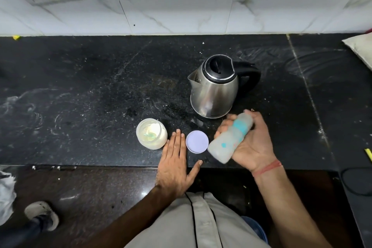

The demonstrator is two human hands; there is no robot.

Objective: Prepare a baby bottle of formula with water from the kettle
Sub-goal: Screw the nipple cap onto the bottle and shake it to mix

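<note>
1. Steel electric kettle (214, 88) upright on black counter (80, 86), lid closed; untouched.
2. Right hand (251, 141) clasps blurred, tilted baby bottle (231, 137); judged mixing step.
3. Left hand (175, 159) flat, fingers straight, between open formula jar (151, 134) and its lid (197, 141); recapping likely next.

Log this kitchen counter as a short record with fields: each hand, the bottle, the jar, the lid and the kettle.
left hand: flat on the counter edge, fingers straight
right hand: grips the bottle
bottle: tilted, blurred, off the counter
jar: open, pale powder inside
lid: lying flat between the hands
kettle: upright, closed, spout to the left
counter: dark stone
</note>
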